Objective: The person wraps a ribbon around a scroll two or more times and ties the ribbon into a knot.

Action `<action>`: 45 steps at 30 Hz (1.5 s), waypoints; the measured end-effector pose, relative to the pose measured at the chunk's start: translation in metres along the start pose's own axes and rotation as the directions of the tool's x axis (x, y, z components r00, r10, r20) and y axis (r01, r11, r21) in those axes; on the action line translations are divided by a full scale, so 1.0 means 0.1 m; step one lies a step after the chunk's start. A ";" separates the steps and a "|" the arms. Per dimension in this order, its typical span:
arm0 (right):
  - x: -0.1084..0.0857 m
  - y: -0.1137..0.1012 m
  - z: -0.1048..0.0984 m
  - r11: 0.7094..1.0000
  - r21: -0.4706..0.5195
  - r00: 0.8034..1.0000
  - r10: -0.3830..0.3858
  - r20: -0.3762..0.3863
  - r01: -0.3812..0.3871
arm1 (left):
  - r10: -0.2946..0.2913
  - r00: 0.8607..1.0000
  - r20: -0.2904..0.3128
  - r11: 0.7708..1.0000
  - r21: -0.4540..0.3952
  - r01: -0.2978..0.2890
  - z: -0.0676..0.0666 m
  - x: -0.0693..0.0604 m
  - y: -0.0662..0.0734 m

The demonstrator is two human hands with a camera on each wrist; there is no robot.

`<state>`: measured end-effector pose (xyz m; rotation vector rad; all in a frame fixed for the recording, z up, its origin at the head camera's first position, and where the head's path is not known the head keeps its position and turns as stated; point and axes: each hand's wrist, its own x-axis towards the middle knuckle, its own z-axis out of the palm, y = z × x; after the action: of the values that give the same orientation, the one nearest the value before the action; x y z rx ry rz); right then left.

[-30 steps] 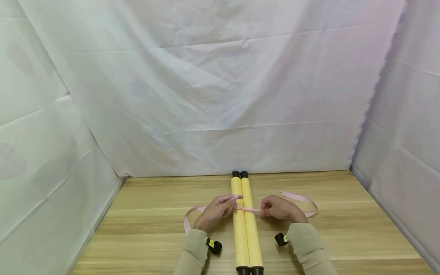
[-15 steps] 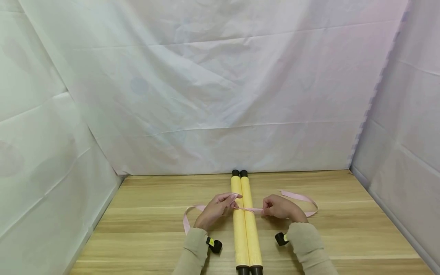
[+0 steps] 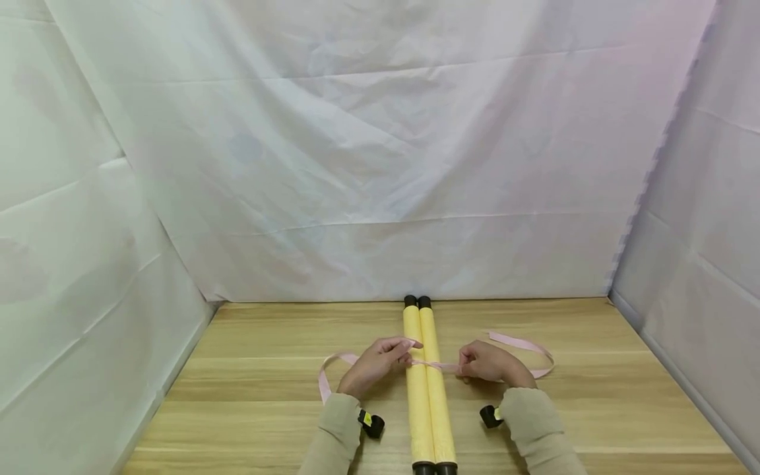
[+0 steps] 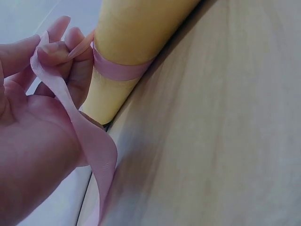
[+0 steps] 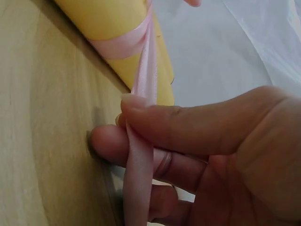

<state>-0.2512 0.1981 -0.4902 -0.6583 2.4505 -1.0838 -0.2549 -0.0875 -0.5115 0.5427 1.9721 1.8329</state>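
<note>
Two yellow rods (image 3: 420, 409) with black ends (image 3: 424, 468) lie side by side, touching, on a wood-grain surface (image 3: 255, 412), pointing away from me toward a pale hanging cloth (image 3: 380, 165). A pink ribbon (image 5: 148, 66) crosses their tops partway along and wraps down their outer sides; whether it runs on underneath, I cannot see.

My left hand (image 3: 377, 363), just left of and partly over the rods, pinches one length of the ribbon between thumb and fingers; the gap there is closed, and a tail hangs past my palm and curves over the surface. My right hand (image 3: 489, 363), just beside the rods, pinches the other length between thumb and forefinger, the other fingers bent beneath; its tail loops out to the right. Between my hands the ribbon looks narrow and twisted, too small to tell whether it is knotted.

The ribbon has a satiny shine, so I judge it light, limp and rather slippery, likely to slide unless pinched firmly close to the crossing, one length on each side. The rods look stiff and smooth and may roll apart; steadying them is best done along the yellow middles, near the band.
</note>
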 end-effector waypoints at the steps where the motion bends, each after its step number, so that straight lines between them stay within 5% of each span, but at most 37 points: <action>1: 0.00 0.00 0.00 1.000 0.001 1.000 0.000 -0.002 0.000 | 0.004 1.000 -0.001 1.000 0.007 -0.004 0.00 0.00 0.00; 10: 0.00 -0.03 0.01 1.000 -0.021 1.000 0.005 -0.004 -0.005 | 0.014 1.000 -0.013 0.999 0.050 -0.013 0.05 0.00 0.00; 15: -0.03 -0.09 -0.01 0.994 -0.112 1.000 -0.016 0.013 0.017 | 0.005 1.000 -0.004 0.999 0.054 -0.005 0.05 0.00 0.03; 27: -0.35 0.02 -0.30 0.971 -0.237 0.999 -0.034 0.000 0.033 | 0.033 0.999 0.022 0.995 0.091 -0.035 0.04 0.01 0.06; 38: -0.68 0.08 -0.66 0.990 -0.032 0.988 -0.138 0.066 0.140 | 0.042 0.999 0.022 0.994 0.096 -0.044 0.05 0.01 0.05; 45: -0.71 0.00 -0.72 0.990 0.136 0.999 -0.045 0.029 0.041 | 0.050 0.998 0.039 0.993 0.102 -0.053 0.03 0.00 0.06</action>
<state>-0.2300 0.2796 -0.4343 -0.6822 2.3218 -1.2343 -0.2531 -0.0842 -0.5058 0.6596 2.0542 1.7459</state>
